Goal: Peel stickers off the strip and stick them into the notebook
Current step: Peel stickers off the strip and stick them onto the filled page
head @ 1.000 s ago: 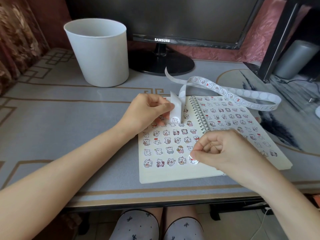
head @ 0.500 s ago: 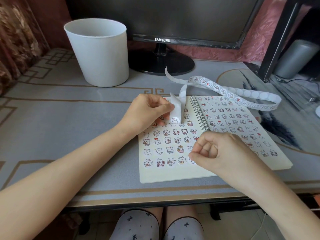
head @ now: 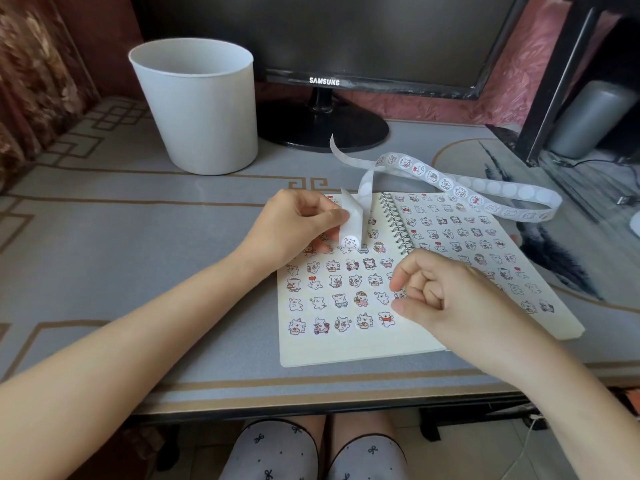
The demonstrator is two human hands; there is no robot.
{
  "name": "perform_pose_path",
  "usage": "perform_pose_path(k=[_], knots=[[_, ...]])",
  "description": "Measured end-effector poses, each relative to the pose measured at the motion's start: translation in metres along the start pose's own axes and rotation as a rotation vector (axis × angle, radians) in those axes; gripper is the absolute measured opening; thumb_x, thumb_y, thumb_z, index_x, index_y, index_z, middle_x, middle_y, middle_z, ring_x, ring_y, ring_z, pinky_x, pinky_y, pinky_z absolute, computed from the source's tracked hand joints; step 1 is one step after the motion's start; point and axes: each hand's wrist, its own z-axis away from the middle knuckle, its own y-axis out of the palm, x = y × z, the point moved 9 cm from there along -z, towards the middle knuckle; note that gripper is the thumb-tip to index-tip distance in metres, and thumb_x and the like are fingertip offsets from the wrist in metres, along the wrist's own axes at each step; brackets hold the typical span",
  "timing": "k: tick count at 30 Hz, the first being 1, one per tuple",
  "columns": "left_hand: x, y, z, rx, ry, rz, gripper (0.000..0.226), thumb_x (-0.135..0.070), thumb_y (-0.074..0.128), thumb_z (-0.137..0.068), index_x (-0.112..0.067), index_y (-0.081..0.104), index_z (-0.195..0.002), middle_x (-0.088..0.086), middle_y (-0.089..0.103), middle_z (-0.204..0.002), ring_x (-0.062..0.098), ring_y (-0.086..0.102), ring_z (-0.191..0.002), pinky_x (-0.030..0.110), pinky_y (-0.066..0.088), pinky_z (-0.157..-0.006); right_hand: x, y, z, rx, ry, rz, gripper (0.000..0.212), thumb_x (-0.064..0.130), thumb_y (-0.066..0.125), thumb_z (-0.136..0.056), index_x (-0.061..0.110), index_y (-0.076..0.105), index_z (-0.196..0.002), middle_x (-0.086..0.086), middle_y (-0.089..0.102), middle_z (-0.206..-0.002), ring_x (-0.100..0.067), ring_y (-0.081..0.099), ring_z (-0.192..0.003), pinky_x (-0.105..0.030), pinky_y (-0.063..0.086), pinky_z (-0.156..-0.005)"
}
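Notebook [head: 346, 348]: spiral-bound, lies open and flat, cream pages. Both pages carry rows of small cartoon-bear stickers [head: 341, 301]; the left page's bottom margin is bare.
Sticker strip [head: 446, 183]: white backing tape that loops above the spiral and the right page's far corner, some round slots peeled bare. Its near end hangs folded over the left page, pinched by the left hand [head: 294, 226].

Grey patterned desk [head: 104, 237], black monitor [head: 346, 36], white bin [head: 197, 109], brown curtain [head: 34, 64]
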Motion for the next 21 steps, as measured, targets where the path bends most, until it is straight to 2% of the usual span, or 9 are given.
perform_pose_path(k=[3, 7, 9, 12, 16, 18, 21], knots=[[0.000, 0.000, 0.000, 0.003, 0.001, 0.016, 0.018, -0.022, 0.066, -0.089, -0.011, 0.068, -0.075, -0.005, 0.068, -0.063, 0.008, 0.058, -0.046, 0.018, 0.050, -0.057, -0.001, 0.001, 0.000, -0.020, 0.010, -0.069, 0.020, 0.025, 0.075, -0.077, 0.029, 0.055, -0.078, 0.016, 0.052, -0.058, -0.002, 0.043, -0.048, -0.018, 0.035, -0.054], [-0.001, 0.000, 0.000, 0.000, 0.005, 0.002, 0.019, -0.023, 0.065, -0.089, -0.011, 0.068, -0.074, -0.005, 0.068, -0.062, 0.007, 0.057, -0.044, 0.014, 0.046, -0.052, -0.001, 0.003, 0.002, -0.004, 0.007, -0.015, 0.024, 0.028, 0.078, -0.074, 0.028, 0.055, -0.078, 0.023, 0.053, -0.060, 0.000, 0.046, -0.051, -0.015, 0.036, -0.054], [-0.001, 0.000, 0.000, 0.002, 0.004, 0.004, 0.019, -0.023, 0.066, -0.088, -0.010, 0.068, -0.075, -0.004, 0.068, -0.063, 0.008, 0.058, -0.044, 0.014, 0.047, -0.052, -0.001, 0.002, 0.001, -0.003, 0.001, -0.010, 0.022, 0.022, 0.075, -0.077, 0.028, 0.054, -0.078, 0.017, 0.052, -0.058, 0.000, 0.045, -0.051, -0.014, 0.036, -0.054], [0.000, 0.000, -0.001, 0.006, 0.001, 0.030, 0.019, -0.022, 0.066, -0.088, -0.008, 0.069, -0.076, 0.000, 0.070, -0.066, 0.012, 0.060, -0.049, 0.022, 0.052, -0.059, -0.003, 0.001, 0.000, -0.001, -0.002, -0.051, 0.021, 0.016, 0.074, -0.079, 0.028, 0.056, -0.077, 0.009, 0.050, -0.059, -0.001, 0.044, -0.050, -0.013, 0.035, -0.053], [-0.001, 0.000, -0.001, 0.013, 0.014, 0.088, 0.021, -0.022, 0.065, -0.089, -0.003, 0.069, -0.082, 0.001, 0.069, -0.065, 0.020, 0.060, -0.056, 0.026, 0.053, -0.059, -0.001, -0.004, -0.005, 0.004, -0.002, -0.203, 0.013, 0.022, 0.073, -0.079, 0.027, 0.061, -0.080, 0.006, 0.060, -0.068, -0.005, 0.049, -0.052, -0.018, 0.040, -0.053], [-0.002, -0.001, -0.001, 0.009, 0.022, 0.132, 0.022, -0.021, 0.064, -0.090, 0.001, 0.068, -0.087, 0.002, 0.069, -0.064, 0.025, 0.060, -0.058, 0.024, 0.052, -0.054, 0.004, -0.014, -0.012, -0.063, -0.032, -0.273, 0.008, 0.026, 0.071, -0.080, 0.027, 0.064, -0.081, 0.010, 0.064, -0.073, -0.010, 0.055, -0.058, -0.017, 0.042, -0.055], [-0.006, -0.003, 0.000, -0.001, 0.053, 0.182, 0.021, -0.019, 0.062, -0.091, 0.001, 0.067, -0.090, 0.007, 0.070, -0.067, 0.028, 0.060, -0.058, 0.023, 0.051, -0.050, 0.011, -0.032, -0.026, -0.249, -0.098, -0.267, 0.005, 0.026, 0.070, -0.081, 0.026, 0.066, -0.085, 0.014, 0.067, -0.079, -0.007, 0.061, -0.071, -0.026, 0.046, -0.072]])
